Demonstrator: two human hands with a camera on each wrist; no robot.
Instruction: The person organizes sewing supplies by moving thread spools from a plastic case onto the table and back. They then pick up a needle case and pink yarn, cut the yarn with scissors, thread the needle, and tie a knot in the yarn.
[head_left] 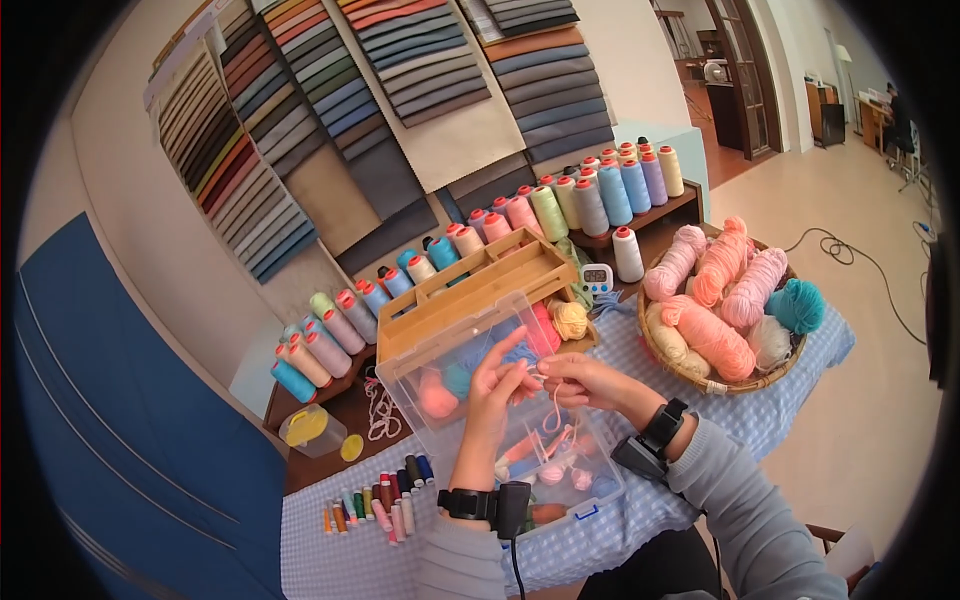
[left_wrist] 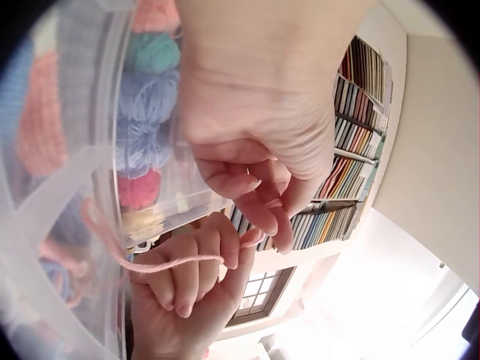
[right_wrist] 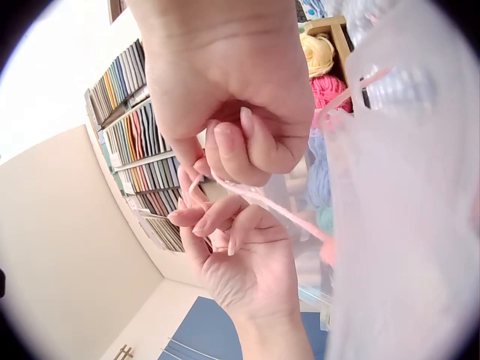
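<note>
A strand of pink yarn (right_wrist: 281, 214) runs between both hands, which meet above an open clear plastic box (head_left: 578, 517). My left hand (head_left: 495, 388) has its index finger raised. The yarn passes around that hand's fingers, and its thumb and fingertips pinch the strand. My right hand (head_left: 590, 382) pinches the yarn close beside the left fingertips, its other fingers curled toward the palm. From the right hand, a loose length of the yarn hangs down toward the box in the left wrist view. Small pink balls (head_left: 552, 473) lie inside the box.
Behind the raised lid stands a wooden tray (head_left: 470, 285) with yarn balls. A wicker basket (head_left: 690, 375) of skeins is at right, beside a small timer (head_left: 597, 278). Small thread spools (head_left: 385, 500) lie at left on the checked cloth (head_left: 330, 560). Large thread cones (head_left: 612, 190) line the back.
</note>
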